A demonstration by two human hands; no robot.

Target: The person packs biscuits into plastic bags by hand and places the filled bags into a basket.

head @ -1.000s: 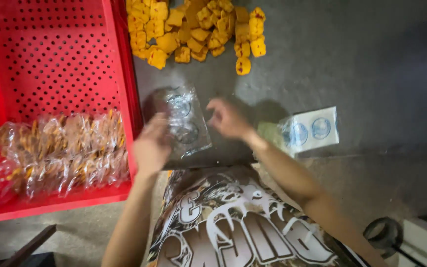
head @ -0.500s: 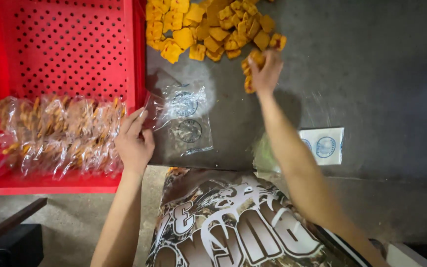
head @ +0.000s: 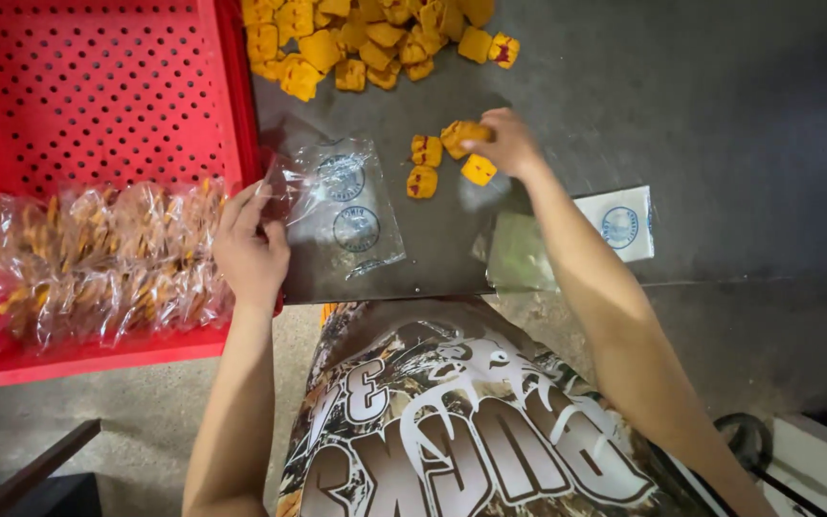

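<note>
The person wears a shirt [head: 452, 421] printed in a camouflage pattern of browns, tans and dull greens, with leaf and twig shapes across it. Large white lettering with dark outlines and a white branching figure run over the front. Both arms are bare from the upper arm down, and the left hand [head: 251, 244] and right hand [head: 504, 144] wear no gloves, rings or watch.

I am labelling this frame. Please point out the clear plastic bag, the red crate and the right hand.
clear plastic bag [head: 342, 206]: head view, its flat middle.
red crate [head: 98, 96]: head view, perforated floor.
right hand [head: 504, 144]: head view, its back.
</note>
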